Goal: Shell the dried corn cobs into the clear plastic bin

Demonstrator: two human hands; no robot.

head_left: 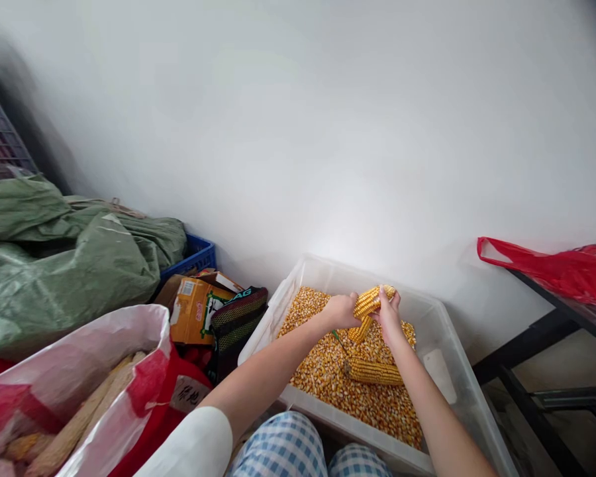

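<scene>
left hand (340, 311): closed on corn cob (372, 302) | right hand (388, 317): closed on same cob | cob: held above loose corn kernels (322, 377) in clear plastic bin (430, 324) | second cob (374, 372): lying on kernels
</scene>
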